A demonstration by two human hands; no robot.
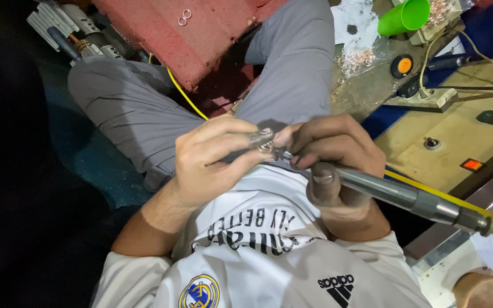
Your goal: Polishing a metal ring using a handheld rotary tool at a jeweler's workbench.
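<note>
The left hand pinches a small metal ring in its grip; the right hand closes its grip around a rotary handpiece, tip at the ring. Polishing seems underway; steadiness matters next. Beyond the ring, a cluttered table holds a green cup

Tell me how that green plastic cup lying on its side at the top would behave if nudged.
The green cup lies on its side, so it would probably roll in a curve. It looks like thin plastic, likely light and easily knocked into the metal rings nearby.
</note>
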